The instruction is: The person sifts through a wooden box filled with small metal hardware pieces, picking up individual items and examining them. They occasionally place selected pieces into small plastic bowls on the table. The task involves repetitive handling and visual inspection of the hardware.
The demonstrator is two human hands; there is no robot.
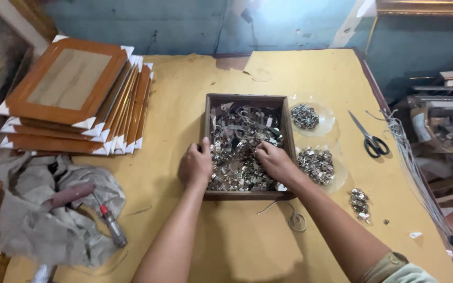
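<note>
A shallow dark wooden tray sits in the middle of a yellow-covered table and is heaped with small silvery metal fittings. My left hand rests on the tray's left rim, fingers curled over the edge. My right hand is inside the tray on the right, fingers bent down into the metal pieces; whether it has one pinched I cannot see.
Two clear dishes of metal pieces lie right of the tray, with a small loose pile nearer me. Scissors lie far right. Stacked brown picture frames stand at left, crumpled grey paper and a screwdriver below them.
</note>
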